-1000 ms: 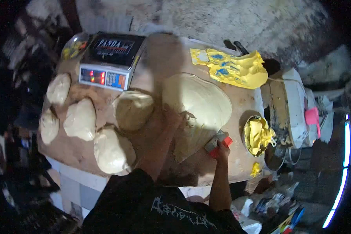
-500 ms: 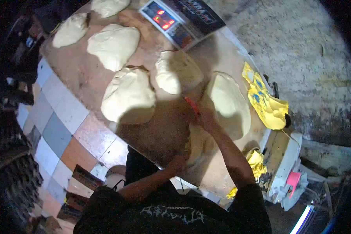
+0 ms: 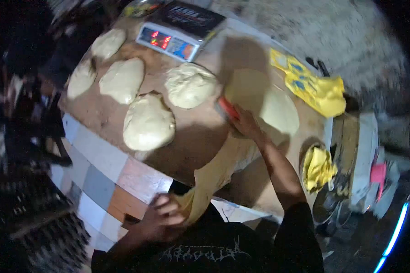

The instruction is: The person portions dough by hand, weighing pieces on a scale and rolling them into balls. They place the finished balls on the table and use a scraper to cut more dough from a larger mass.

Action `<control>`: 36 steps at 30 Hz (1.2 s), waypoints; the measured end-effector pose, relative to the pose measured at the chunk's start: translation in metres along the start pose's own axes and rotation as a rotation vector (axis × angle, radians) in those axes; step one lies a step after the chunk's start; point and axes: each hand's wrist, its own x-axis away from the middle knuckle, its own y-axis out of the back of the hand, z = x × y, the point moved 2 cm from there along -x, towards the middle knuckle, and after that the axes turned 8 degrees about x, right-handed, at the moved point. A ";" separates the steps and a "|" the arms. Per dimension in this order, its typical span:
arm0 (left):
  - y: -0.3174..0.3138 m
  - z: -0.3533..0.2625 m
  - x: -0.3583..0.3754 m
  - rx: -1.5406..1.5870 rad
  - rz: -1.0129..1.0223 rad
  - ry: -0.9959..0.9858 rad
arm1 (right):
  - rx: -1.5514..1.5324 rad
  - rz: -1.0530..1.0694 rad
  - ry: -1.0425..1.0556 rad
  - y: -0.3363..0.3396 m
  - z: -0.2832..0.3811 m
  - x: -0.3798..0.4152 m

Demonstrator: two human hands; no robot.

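My right hand (image 3: 245, 123) is wrapped round a red-handled scraper (image 3: 228, 109), held low over the board beside the dough. Near the front edge my left hand (image 3: 166, 214) has its fingers curled at the end of a long stretched strip of dough (image 3: 202, 182), which hangs off the edge. Just left of the scraper sits a rounded dough lump (image 3: 190, 85). A wide flat dough piece (image 3: 278, 113) spreads to the right, partly in shadow. Another large lump (image 3: 149, 123) lies left of centre.
More dough lumps (image 3: 122, 81) lie on the left of the wooden board (image 3: 109, 109). A scale with a lit red display (image 3: 168, 41) stands at the back. Yellow wrappers (image 3: 321, 93) lie along the right. Tiles (image 3: 100, 154) cover the front side.
My left hand has moved back toward my body, and the dough strip now stretches over the front edge. The lump by the scraper looks rounder. The view has shifted.
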 end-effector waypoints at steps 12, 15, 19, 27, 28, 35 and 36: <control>-0.236 0.102 -0.223 -0.632 0.024 0.043 | -0.461 -0.905 -0.453 0.167 0.016 0.169; -0.198 0.078 -0.174 -0.387 0.150 0.077 | -0.005 -0.279 -0.482 0.138 0.012 0.142; -0.148 0.097 -0.072 -0.266 0.082 0.146 | 0.462 0.259 -0.573 -0.007 -0.040 0.098; -0.069 0.111 -0.007 0.695 -0.070 0.765 | 0.047 -0.137 -0.353 0.048 -0.016 0.118; -0.056 0.101 -0.017 0.730 -0.094 0.742 | 0.043 -0.135 -0.345 0.026 -0.028 0.126; -0.015 0.089 -0.106 1.813 -0.321 0.697 | -0.615 -0.405 -0.709 0.000 -0.081 0.158; 0.010 0.081 -0.132 1.873 -0.278 0.443 | -0.802 -0.515 -0.734 -0.006 -0.086 0.173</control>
